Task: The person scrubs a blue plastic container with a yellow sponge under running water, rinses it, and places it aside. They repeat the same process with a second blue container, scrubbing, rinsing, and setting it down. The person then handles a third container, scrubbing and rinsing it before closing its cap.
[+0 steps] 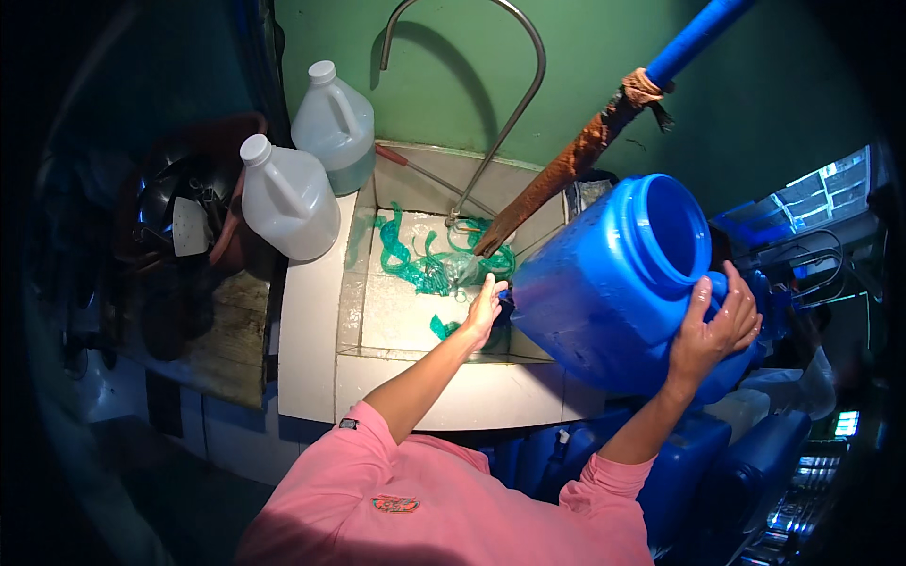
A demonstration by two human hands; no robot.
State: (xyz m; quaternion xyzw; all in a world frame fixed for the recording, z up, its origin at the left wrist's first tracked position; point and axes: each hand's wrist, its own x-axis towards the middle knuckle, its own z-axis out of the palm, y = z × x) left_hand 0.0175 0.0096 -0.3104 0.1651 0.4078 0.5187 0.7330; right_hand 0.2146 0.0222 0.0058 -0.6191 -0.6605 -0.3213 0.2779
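Observation:
A big blue plastic drum [595, 274] with a wide round open mouth is held tilted over the right side of the tiled sink, its mouth pointing up and to the right. My right hand [722, 321] grips it beside the neck, fingers curled over a handle there. At the drum's lower left end, my left hand [481, 316] closes its fingertips on a small dark blue part that sticks out, perhaps a spigot. Below the hands, the sink [382, 316] holds shallow water and tangled strips of green netting [401, 255]. What is inside the drum cannot be seen.
A curved metal faucet [540, 75] rises over the sink. Near it slants a brown wrapped pole [566, 170] with a blue upper part. Two translucent jugs [288, 203] stand on the left ledge. More blue containers [679, 481] crowd the lower right.

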